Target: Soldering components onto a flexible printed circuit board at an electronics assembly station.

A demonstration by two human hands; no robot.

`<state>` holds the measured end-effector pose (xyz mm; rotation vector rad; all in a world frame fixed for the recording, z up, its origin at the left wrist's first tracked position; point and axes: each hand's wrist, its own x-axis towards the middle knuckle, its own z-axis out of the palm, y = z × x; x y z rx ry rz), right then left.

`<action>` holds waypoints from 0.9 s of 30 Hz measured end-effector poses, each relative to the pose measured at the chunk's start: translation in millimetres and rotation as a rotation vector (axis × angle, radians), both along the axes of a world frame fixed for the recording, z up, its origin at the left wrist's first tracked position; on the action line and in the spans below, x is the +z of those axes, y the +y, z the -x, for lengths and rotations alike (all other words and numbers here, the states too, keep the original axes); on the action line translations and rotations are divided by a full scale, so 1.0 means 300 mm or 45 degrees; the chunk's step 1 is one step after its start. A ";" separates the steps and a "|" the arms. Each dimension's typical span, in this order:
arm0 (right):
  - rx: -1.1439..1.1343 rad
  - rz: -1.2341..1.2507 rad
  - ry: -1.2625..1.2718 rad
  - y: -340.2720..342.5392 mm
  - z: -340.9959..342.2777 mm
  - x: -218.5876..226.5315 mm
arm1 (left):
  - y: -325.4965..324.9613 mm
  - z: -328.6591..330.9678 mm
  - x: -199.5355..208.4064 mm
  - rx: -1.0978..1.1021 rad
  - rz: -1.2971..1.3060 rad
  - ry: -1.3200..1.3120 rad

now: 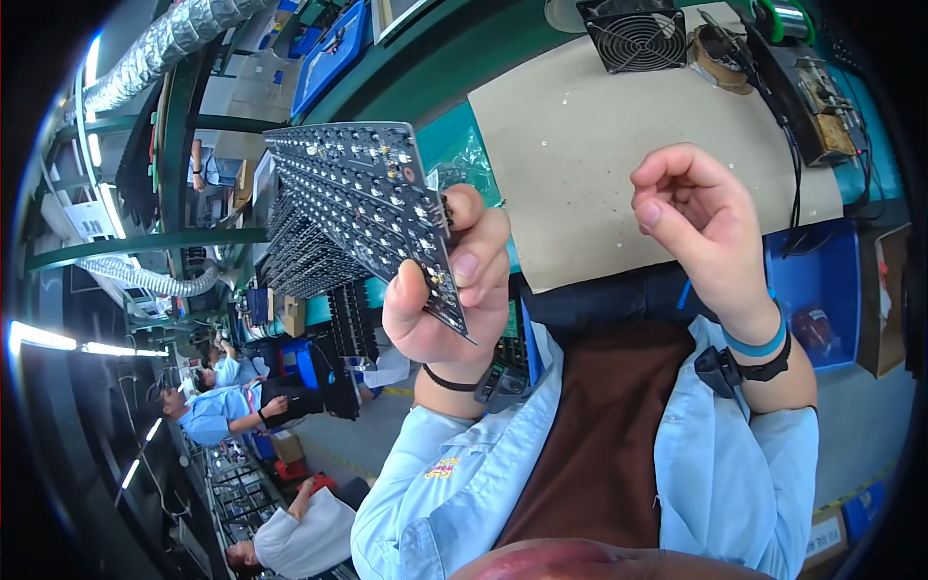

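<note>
My left hand (447, 280) grips a black circuit board (362, 188), thumb on the near face and fingers behind its edge. The board is raised and tilted, with rows of small pale parts across its face. My right hand (704, 217) is lifted over the brown work sheet (570, 145), apart from the board. Its fingers are loosely curled, with a gap between thumb and forefinger, and nothing shows in them.
At the back stand a black fan (638, 41), a solder spool (783, 19) and a soldering iron holder (720, 58). A blue bin (822, 290) sits at right. More dark boards (319, 246) stand in a row at left. Co-workers (217, 411) are farther left.
</note>
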<state>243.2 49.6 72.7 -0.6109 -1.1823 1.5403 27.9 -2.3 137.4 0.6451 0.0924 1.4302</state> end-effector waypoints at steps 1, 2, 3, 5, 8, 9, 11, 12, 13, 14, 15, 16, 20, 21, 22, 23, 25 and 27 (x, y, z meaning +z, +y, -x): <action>0.003 0.008 -0.004 0.001 -0.005 -0.002 | 0.008 0.008 -0.001 -0.068 -0.049 -0.038; 0.004 0.010 0.006 0.001 -0.008 -0.005 | 0.012 0.011 0.000 -0.136 -0.096 -0.078; 0.005 0.005 0.005 0.000 -0.010 -0.007 | 0.012 0.011 0.003 -0.134 -0.094 -0.069; 0.002 -0.002 -0.004 -0.001 -0.013 -0.011 | 0.016 0.007 0.003 -0.142 -0.059 -0.130; -0.012 -0.035 -0.012 0.001 -0.011 -0.004 | 0.021 0.005 0.002 -0.176 -0.037 -0.178; -0.020 -0.052 -0.019 0.003 -0.008 -0.003 | 0.024 0.006 -0.003 -0.209 -0.034 -0.196; -0.027 -0.109 -0.029 0.008 0.000 0.006 | 0.031 0.006 -0.012 -0.246 -0.026 -0.216; -0.033 -0.171 -0.040 0.013 0.005 0.015 | 0.036 0.006 -0.017 -0.261 -0.020 -0.222; -0.040 -0.232 -0.052 0.017 0.009 0.027 | 0.041 0.003 -0.022 -0.277 -0.014 -0.228; -0.041 -0.227 -0.056 0.022 0.010 0.048 | 0.038 -0.001 -0.027 -0.288 -0.009 -0.237; 0.019 -0.318 -0.063 0.027 0.012 0.076 | 0.034 -0.008 -0.030 -0.289 -0.003 -0.242; 0.078 -0.408 -0.073 0.034 0.020 0.098 | 0.033 -0.014 -0.036 -0.272 0.007 -0.214; 0.102 -0.589 0.062 0.044 0.071 0.156 | 0.008 -0.037 -0.062 -0.148 0.079 -0.106; 0.141 -0.558 0.104 0.040 0.082 0.166 | -0.004 -0.038 -0.068 -0.046 0.128 -0.042; 0.181 -0.527 0.147 0.036 0.091 0.174 | -0.009 -0.040 -0.072 0.057 0.177 0.023; 0.221 -0.495 0.189 0.033 0.094 0.177 | -0.009 -0.044 -0.075 0.053 0.179 0.019; 0.214 -0.473 0.177 0.031 0.100 0.171 | -0.009 -0.050 -0.084 0.094 0.180 0.069; 0.201 -0.428 0.159 0.029 0.104 0.165 | -0.008 -0.056 -0.096 0.115 0.182 0.091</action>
